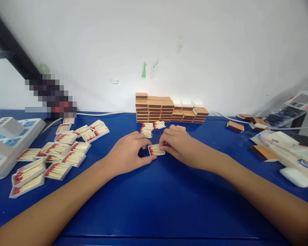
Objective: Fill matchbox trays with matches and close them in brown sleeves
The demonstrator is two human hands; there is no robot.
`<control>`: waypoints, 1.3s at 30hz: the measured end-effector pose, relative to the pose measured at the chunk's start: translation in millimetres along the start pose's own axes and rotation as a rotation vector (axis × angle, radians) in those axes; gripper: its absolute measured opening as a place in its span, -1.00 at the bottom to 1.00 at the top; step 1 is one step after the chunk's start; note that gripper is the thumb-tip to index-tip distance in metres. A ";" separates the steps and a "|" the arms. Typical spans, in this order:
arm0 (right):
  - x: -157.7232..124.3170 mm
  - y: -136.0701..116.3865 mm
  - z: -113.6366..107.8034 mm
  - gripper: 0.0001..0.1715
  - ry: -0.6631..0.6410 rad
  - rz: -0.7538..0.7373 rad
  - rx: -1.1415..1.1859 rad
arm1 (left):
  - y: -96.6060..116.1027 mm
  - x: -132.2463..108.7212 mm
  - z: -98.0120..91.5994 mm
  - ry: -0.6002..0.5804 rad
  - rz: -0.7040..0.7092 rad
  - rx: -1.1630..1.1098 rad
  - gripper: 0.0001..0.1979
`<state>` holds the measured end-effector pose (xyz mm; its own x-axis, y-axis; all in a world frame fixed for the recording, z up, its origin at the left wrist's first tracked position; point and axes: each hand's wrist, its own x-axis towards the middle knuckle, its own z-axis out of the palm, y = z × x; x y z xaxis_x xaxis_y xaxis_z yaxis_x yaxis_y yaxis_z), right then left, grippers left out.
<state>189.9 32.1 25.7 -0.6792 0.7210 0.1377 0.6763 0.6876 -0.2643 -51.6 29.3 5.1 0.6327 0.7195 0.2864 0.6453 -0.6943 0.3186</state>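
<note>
Between my hands, a small white tray of red-tipped matches rests on the blue table. My left hand grips the tray's left end between thumb and fingers. At its right end, my right hand has thumb and fingertips pinched together at the match ends; whether a match is between them is too small to tell. Loose matches lie in piles just behind the tray. Farther back, stacked orange-and-brown matchboxes stand against the wall. An orange matchbox piece is partly hidden behind my right hand.
Several filled match trays spread over the left side, beside a white power strip. At the right are scattered matchboxes, a plastic packet and a white oval object. A cable runs along the wall.
</note>
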 end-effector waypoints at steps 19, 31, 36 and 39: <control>32.1 66.0 29.9 -0.82 0.309 0.083 -0.134 | -0.3 0.4 1.3 0.018 0.028 0.001 -0.73; 29.6 69.3 31.1 -0.83 0.260 0.116 -0.116 | 0.2 0.6 0.5 0.016 0.027 0.007 -0.74; 26.0 64.1 27.7 -0.82 0.248 0.117 -0.090 | -0.9 0.4 1.4 0.028 0.013 0.005 -0.73; 18.6 51.6 18.1 -0.82 0.234 0.072 -0.025 | -1.9 0.2 0.5 0.024 0.004 0.005 -0.73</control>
<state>207.0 79.4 -2.7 -0.5468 0.7664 0.3372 0.7293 0.6338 -0.2579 -52.5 30.9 4.1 0.6251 0.7168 0.3089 0.6451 -0.6972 0.3125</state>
